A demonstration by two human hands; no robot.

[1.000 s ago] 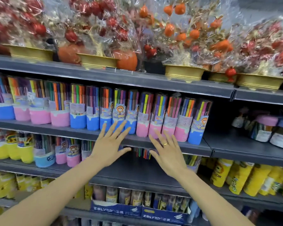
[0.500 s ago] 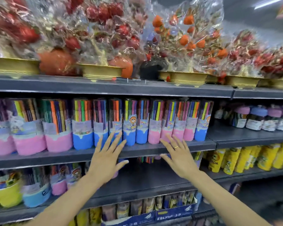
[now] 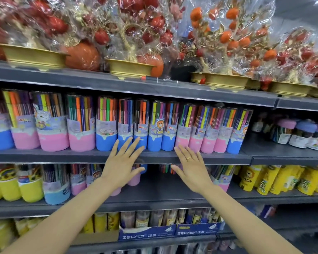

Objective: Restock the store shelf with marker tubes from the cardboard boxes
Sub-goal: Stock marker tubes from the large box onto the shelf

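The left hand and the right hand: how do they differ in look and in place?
The right hand wears a gold ring; the left hand shows none. The left hand's fingertips lie over the blue-based marker tubes; the right hand's reach the pink-based marker tubes. Both are open with fingers spread, holding nothing.

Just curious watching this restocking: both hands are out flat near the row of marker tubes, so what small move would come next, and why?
Probably a gentle push to square the row. Both the left hand and right hand are open and hold nothing, with fingertips at the bases of the marker tubes, which stand at the shelf edge. The shelf below has a bare gap, so fetching more tubes may follow.
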